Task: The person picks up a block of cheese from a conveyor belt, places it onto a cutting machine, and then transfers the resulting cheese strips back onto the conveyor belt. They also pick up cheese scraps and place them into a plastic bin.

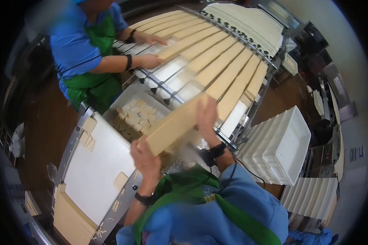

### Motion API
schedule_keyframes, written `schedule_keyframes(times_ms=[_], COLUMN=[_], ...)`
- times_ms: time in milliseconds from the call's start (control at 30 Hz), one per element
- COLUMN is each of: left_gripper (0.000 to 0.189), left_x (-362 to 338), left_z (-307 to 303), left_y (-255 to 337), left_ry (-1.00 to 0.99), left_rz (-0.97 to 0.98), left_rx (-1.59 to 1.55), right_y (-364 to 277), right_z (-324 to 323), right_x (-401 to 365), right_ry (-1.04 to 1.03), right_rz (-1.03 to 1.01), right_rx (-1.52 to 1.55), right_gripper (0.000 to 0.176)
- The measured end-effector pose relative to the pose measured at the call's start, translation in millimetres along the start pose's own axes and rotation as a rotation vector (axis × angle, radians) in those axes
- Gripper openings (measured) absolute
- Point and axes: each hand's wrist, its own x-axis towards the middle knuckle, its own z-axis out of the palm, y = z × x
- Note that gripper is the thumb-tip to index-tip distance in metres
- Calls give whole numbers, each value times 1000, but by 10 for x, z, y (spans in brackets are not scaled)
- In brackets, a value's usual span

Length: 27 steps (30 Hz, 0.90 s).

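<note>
Between my two hands I hold a long row of thin beige crackers (pixel 173 124), pressed together on edge and tilted. My left hand (pixel 146 161) grips its near lower end, and my right hand (pixel 206 116) its far upper end. The row is above a grey bin (pixel 151 98) with broken cracker pieces (pixel 137 116) in it. Beyond my right hand, long cracker rows (pixel 216 61) lie in lanes on a conveyor (pixel 167 69). Part of the bin is hidden beneath the row.
A co-worker (pixel 86 57) in a green apron has both hands at a cracker row across the conveyor. A white belt (pixel 98 163) on the left carries a few loose crackers, with more packed crackers (pixel 73 218) at its near end. Stacked white trays (pixel 288 143) stand on the right.
</note>
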Motion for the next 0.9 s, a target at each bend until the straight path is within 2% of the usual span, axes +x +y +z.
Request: schedule_keyframes(times_ms=[67, 100, 133, 200, 233, 267, 333, 367, 433, 567, 700, 800, 867, 900], left_gripper=[81, 85, 85, 84, 84, 84, 82, 82, 82, 83, 84, 83, 82, 78], left_x=[50, 41, 7, -61, -91, -137, -192, -223, -255, -146, -133, -112, -116, -117], left_z=[150, 224, 357, 593, 716, 845, 993, 1096, 1282, 1472, 1608, 1626, 1690, 1771], left_y=[638, 915, 1124, 1477, 1594, 1681, 1848, 1880, 1956, 1995, 1979, 2021, 2052, 2097], left_ry=[-128, -220, -228, -480, -482, -567, -721, -722, -822, -878, -845, -829, -807, -752], left_rz=[129, 162, 168, 151, 156, 180, 175, 176, 110, 97, 80, 32, 7, -29], left_rx=[-57, -65, -67, -268, -268, -339, -438, -435, -431, -430, -427, -428, -413, -427], right_y=[341, 599, 944, 1368, 1542, 1708, 1990, 2127, 2292, 2337, 2359, 2352, 2284, 2275], right_z=[-598, -818, -1047, -1366, -1483, -1563, -1643, -1625, -1579, -1493, -1515, -1496, -1536, -1550], right_x=[377, 517, 656, 834, 925, 1002, 1142, 1202, 1342, 1479, 1486, 1469, 1458, 1452], right_ry=[124, 195, 137, 125, 85, 90, -116, -115, -358, -427, -413, -325, -119, -123], right_rz=[66, 88, 173, 231, 269, 270, 280, 284, 180, 135, 84, 3, -104, -107], right_rx=[-117, -143, -211, -197, -188, -188, -295, -292, -510, -730, -736, -749, -733, -732], right_gripper=[33, 35, 38, 42, 44, 44, 50, 50, 50, 53, 53, 51, 49, 49])
